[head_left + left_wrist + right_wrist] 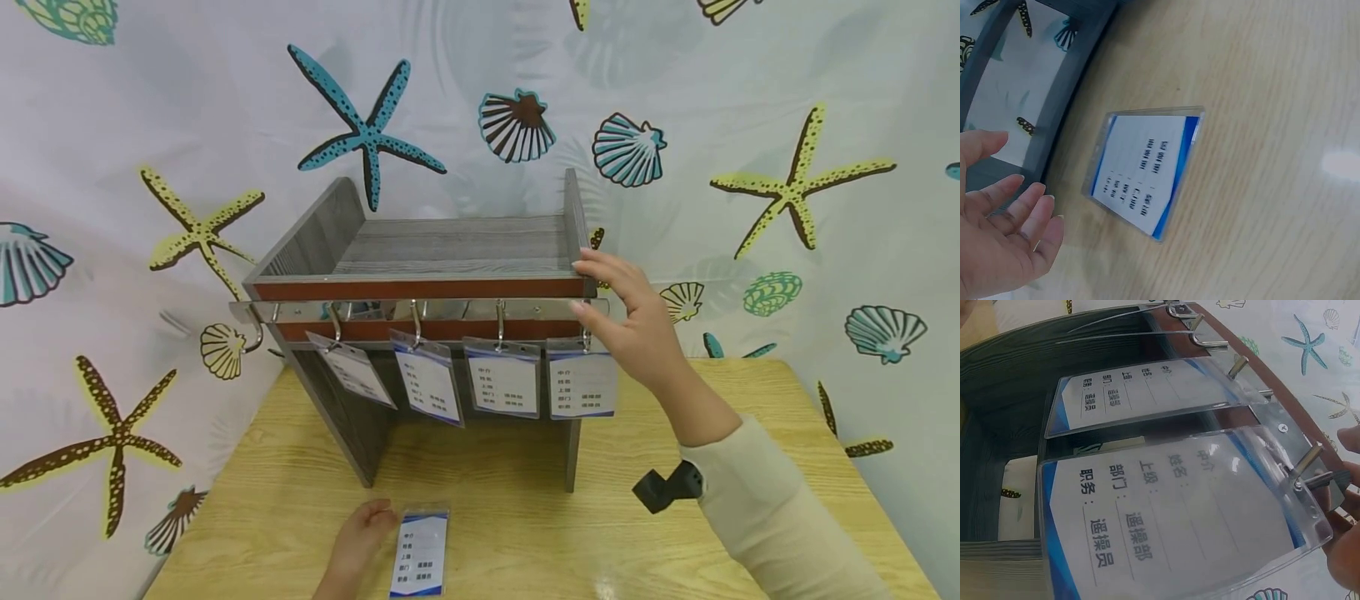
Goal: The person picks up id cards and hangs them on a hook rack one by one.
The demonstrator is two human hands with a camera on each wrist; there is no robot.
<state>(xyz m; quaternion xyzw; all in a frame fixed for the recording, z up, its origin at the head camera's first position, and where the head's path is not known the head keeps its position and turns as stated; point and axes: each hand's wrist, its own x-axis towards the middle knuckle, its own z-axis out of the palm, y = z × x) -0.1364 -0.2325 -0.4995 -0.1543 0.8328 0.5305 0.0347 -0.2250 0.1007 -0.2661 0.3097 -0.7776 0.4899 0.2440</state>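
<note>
A wooden shelf rack (420, 290) with a metal hook strip along its front stands on the table. Several clear-sleeved name badges hang from its hooks, the rightmost badge (582, 385) just below my right hand (633, 321). That hand is at the rack's right front corner, fingertips (588, 265) at the top edge and thumb (592, 318) by the strip. In the right wrist view the same badge (1166, 512) hangs close to the camera. Another name badge (1141, 169) lies flat on the table, beside my left hand (363, 533), whose fingers are loosely bent with nothing in them.
The pale wooden table (675, 533) stretches out on both sides of the rack. A bare hook (255, 327) sticks out at the strip's left end. Behind hangs a white curtain (450, 50) printed with starfish and shells. A black wrist device (667, 487) is at my right cuff.
</note>
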